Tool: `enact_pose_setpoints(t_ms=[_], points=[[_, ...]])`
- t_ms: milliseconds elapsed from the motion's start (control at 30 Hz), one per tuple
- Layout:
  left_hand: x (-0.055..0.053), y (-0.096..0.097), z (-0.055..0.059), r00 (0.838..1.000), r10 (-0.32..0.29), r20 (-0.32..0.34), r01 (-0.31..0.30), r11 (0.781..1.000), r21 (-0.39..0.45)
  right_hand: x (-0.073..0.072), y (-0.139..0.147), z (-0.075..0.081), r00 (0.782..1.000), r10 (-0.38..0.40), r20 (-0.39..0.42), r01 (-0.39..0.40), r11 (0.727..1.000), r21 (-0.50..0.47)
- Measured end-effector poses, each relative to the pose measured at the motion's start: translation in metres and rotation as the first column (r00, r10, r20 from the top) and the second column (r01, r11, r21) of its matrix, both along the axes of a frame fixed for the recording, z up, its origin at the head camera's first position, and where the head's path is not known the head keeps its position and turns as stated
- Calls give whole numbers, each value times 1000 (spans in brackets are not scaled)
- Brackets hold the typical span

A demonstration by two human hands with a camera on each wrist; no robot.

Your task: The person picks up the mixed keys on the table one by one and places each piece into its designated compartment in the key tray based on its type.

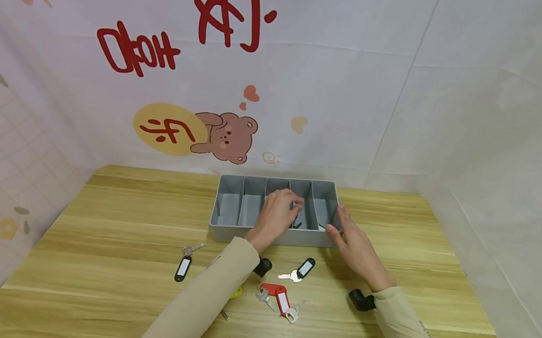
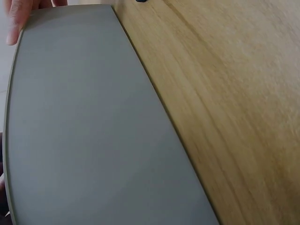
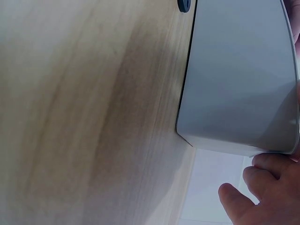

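– Left sleeve (image 1: 204,302) was nearest the cam, slanting over the table (image 1: 114,285). What'd it hide?
– Pt of a yellow tag (image 1: 237,293). Red tags (image 1: 282,301) w/ keys lay just R of it, a black tag (image 1: 306,268) + key nearer the box, another black-tagged key (image 1: 183,268) off L. All on the person's side, prob. for easy reach.
– Box?
– Gray box (image 1: 300,239), 5 compts, upright toward the back, long side facing the person, prob. so every slot was reachable from above.
– L hand?
– Left hand (image 1: 276,212) was over the mid compts, fingers bent toward the 4th. Couldn't tell if it pinched anything. Dark item (image 1: 297,225) showed just under the fingers; contact unclear.
– R hand?
– Right hand (image 1: 355,244) was fairly open at the box's R end: thumb by the front corner, fingers outside the end wall, per R-wrist view. No key visible in it; prob. there to steady the box. Green bit (image 1: 322,225) by the thumb, too small to ID.
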State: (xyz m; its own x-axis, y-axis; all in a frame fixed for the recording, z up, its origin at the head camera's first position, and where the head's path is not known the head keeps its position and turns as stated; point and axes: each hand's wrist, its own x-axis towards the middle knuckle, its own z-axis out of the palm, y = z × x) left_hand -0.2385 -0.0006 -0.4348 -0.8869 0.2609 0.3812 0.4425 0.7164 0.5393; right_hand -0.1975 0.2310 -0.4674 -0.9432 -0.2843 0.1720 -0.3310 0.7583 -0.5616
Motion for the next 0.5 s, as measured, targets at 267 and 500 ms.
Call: enact_pose_setpoints(t_ms=[267,500], points=[[6,-10,2,998,-11,67,11,1000,-4,0,-2,-3,999,1,-33,-1,1000,1],[19,-23,8,992,-69,109,71,997,-10,1,-1,-1,1000,-8,-11,8,1000,5]])
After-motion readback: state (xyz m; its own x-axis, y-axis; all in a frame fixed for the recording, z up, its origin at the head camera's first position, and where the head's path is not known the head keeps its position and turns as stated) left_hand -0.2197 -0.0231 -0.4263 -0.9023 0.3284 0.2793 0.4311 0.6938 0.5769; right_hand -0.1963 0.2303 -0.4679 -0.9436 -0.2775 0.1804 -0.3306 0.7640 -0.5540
